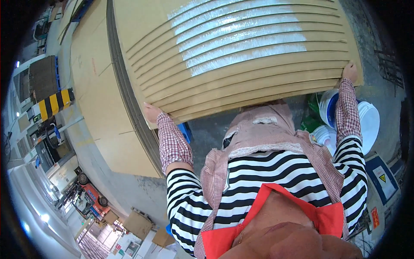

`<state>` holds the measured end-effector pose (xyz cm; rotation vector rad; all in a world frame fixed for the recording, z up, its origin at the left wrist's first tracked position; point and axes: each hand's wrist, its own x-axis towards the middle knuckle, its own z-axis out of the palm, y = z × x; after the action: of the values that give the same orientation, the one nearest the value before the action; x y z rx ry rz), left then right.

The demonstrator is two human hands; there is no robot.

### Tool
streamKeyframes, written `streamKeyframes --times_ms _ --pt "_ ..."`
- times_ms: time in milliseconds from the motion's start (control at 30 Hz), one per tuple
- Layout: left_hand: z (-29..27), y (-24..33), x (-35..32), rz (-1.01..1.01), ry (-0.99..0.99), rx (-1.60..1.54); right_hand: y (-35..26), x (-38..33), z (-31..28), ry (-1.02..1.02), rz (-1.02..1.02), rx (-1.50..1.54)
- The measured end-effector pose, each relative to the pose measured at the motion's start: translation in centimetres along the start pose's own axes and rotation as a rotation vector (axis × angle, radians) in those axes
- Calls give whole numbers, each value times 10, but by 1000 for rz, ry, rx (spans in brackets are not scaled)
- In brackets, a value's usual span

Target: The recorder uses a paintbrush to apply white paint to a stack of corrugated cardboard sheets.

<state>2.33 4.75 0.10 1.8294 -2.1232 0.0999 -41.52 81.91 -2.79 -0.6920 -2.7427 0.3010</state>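
In front of me lies a fanned stack of brown cardboard sheets (pixel 241 82), each overlapping the one beyond so that only narrow strips show. A shiny whitish coating, like wet glue, covers the middle of the farther strips; the nearest strips are bare there. My left hand (pixel 152 112) is closed at the near left corner of the fanned sheets. At the right edge, a little farther away, my right hand (pixel 350 72) is closed on the sheets too. The fingertips of both hands are partly hidden. Checked sleeve covers run up both forearms.
Left of the fan stands a stack of large cardboard sheets (pixel 103 112) with dark layered edges. White buckets (pixel 368 125) and a green container (pixel 311 123) stand below my right arm. A yellow-black striped barrier (pixel 56 103) and a red cart (pixel 92 198) are farther left.
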Motion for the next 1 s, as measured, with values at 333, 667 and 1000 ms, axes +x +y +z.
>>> streamKeyframes --times_ms 333,667,1000 --pt "26 1 13 156 -170 8 29 61 34 -285 -265 91" --pt "5 33 25 -107 -394 113 50 106 79 -140 -585 -81" --pt "-11 15 26 -162 -241 -145 15 61 51 80 2 182"
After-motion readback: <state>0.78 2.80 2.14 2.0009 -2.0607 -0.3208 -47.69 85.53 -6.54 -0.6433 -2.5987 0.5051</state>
